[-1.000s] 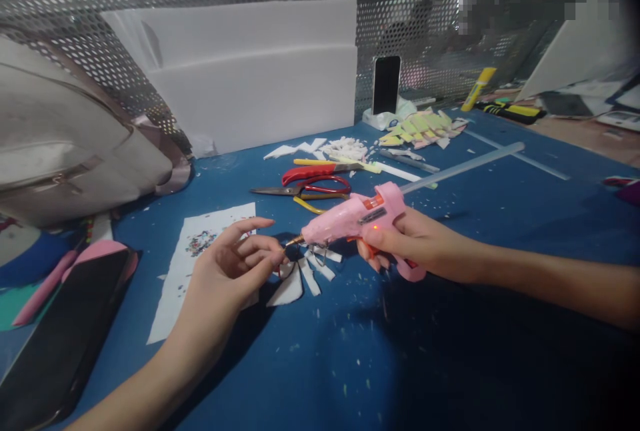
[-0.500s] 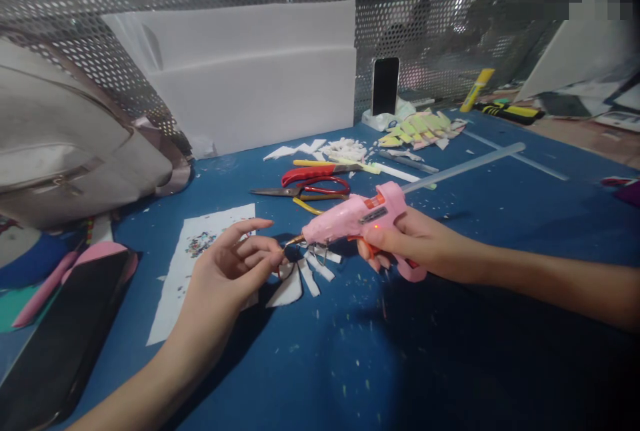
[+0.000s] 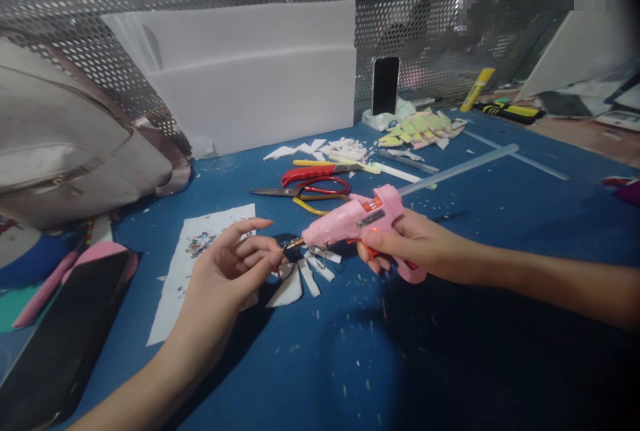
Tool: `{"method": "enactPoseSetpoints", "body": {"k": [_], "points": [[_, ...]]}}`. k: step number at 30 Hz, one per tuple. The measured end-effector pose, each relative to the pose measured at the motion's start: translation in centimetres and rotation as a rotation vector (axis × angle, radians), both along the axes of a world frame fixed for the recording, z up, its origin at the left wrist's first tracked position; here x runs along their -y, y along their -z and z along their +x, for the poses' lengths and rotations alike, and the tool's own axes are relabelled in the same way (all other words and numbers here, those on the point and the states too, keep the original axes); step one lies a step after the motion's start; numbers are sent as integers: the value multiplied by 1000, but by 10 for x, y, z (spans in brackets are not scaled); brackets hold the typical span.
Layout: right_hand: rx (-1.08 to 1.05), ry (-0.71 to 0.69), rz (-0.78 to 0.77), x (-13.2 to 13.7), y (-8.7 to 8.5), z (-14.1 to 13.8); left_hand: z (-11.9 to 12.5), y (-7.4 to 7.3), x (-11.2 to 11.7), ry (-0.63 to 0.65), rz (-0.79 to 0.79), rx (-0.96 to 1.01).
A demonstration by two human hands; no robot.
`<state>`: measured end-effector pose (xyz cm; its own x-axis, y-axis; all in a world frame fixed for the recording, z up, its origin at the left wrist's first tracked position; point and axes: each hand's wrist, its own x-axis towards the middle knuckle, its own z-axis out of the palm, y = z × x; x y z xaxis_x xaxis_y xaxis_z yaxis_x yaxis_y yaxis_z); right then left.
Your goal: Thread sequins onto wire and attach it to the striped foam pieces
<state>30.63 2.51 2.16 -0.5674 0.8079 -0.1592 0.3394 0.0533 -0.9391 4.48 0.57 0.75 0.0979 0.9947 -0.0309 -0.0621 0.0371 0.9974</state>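
My right hand [image 3: 405, 241] is wrapped round the grip of a pink hot glue gun [image 3: 335, 221], a finger by its orange trigger. A long translucent glue stick [image 3: 465, 165] juts from the gun's back, and a small red light glows on its side. The metal nozzle points left, close to the fingertips of my left hand [image 3: 235, 264]. Those fingertips pinch something small and thin that I cannot make out. Beneath them lie white cut strips [image 3: 310, 276] and a larger white piece [image 3: 286, 286]. A white paper [image 3: 167, 314] with colourful tiny bits sits partly behind my left hand.
Beyond the gun lie dark-bladed scissors [image 3: 275, 192] and a red-handled tool [image 3: 307, 174]. White scraps [image 3: 345, 149] and yellow-green strips [image 3: 420, 129] are heaped farther back, near a propped phone [image 3: 385, 86]. A dark phone [image 3: 65, 331] and a pale bag [image 3: 75, 137] occupy the left.
The glue gun and my right hand have shifted very slightly left, and the glue stick's far end with them. My left hand has stayed almost still.
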Motion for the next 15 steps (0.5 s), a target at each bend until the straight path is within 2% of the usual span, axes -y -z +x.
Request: {"method": "enactPoseSetpoints", "body": {"k": [7,15], "points": [[-96,-16,80,-2,-2,1,1,0,0,-10,-13,-14],[-34,-7,-16,1,2,0,1,2,0,-9,0,-16]]}}
